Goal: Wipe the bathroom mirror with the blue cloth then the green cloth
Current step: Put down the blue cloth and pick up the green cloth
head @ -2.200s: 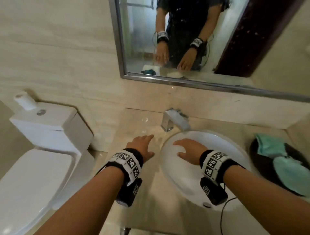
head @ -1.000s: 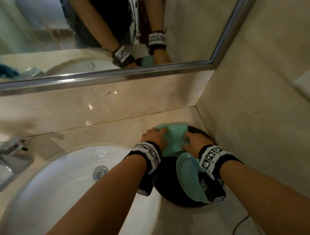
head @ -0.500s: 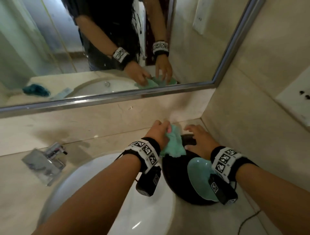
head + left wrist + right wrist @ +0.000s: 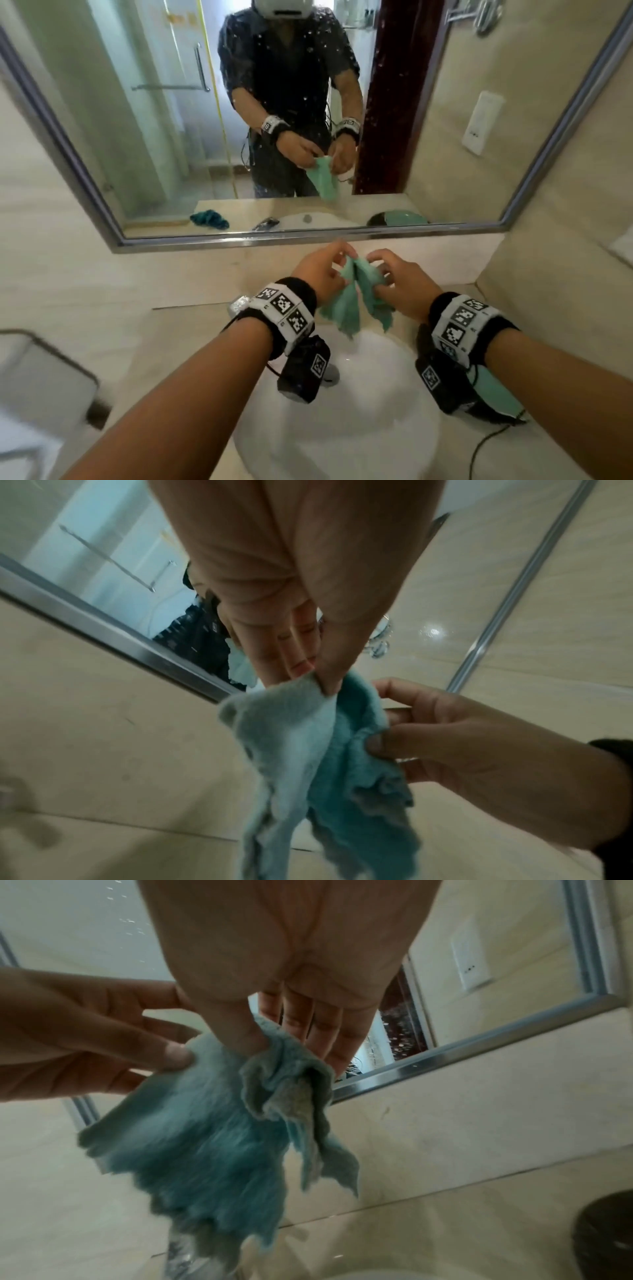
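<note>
I hold the green cloth (image 4: 356, 301) up over the sink with both hands. My left hand (image 4: 337, 262) pinches its top left edge and my right hand (image 4: 378, 274) pinches its top right edge, so the cloth hangs down in folds. In the left wrist view the thumb of the left hand (image 4: 325, 685) presses the green cloth (image 4: 308, 750) against the fingers. In the right wrist view the right hand (image 4: 255, 1042) pinches the green cloth (image 4: 212, 1137) the same way. The mirror (image 4: 154, 102) rises just behind, speckled with drops. The blue cloth shows only as a reflection (image 4: 209, 219).
The white basin (image 4: 376, 428) lies below my hands. A black bowl with a teal plate (image 4: 496, 394) sits on the counter at the right, close to the side wall. The tap (image 4: 238, 305) is mostly hidden behind my left wrist. A toilet (image 4: 34, 377) stands at the left.
Both hands reached to the black bowl at the right, took the green cloth off it and lifted it over the basin in front of the mirror.
</note>
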Available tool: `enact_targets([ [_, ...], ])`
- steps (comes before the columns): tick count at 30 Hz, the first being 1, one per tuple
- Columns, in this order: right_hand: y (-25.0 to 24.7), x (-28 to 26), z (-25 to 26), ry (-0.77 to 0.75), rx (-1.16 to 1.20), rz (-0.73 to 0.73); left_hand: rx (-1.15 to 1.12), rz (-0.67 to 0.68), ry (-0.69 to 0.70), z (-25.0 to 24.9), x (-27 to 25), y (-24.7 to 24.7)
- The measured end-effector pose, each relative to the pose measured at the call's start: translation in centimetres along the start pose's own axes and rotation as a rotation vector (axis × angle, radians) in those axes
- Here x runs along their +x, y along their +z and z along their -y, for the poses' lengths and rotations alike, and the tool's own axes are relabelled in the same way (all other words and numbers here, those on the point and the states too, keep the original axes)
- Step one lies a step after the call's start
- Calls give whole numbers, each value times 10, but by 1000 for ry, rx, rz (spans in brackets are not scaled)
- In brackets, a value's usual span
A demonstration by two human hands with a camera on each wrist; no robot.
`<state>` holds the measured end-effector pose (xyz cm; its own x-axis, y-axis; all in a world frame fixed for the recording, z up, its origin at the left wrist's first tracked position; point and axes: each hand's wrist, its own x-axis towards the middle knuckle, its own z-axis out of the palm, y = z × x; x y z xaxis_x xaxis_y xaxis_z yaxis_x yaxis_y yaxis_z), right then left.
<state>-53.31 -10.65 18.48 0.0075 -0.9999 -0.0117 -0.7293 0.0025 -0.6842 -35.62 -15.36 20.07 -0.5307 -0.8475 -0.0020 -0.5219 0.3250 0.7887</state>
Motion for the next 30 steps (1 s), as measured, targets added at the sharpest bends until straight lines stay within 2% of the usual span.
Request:
enact_targets([
  [5,31,-2,57,-26,20,-65,133,-95,-82,44,-59,-62],
  [10,73,1,104,-91,95,2,319,-104,-89,80,-109,-101],
  [14,109,5,144,-60,290,38,106,-4,-167,82,-142,-112],
  [16,123,3,163,-50,394,76,18,-1,-204,85,-150,-115],
  [20,139,0,185,-26,459,117,48,-95,-214,97,-160,-127],
  [25,144,0,195,7,493,238,-25,-130,-225,104,-171,-140],
  [30,146,-2,202,-103,412,277,84,-203,-174,104,-174,-145],
])
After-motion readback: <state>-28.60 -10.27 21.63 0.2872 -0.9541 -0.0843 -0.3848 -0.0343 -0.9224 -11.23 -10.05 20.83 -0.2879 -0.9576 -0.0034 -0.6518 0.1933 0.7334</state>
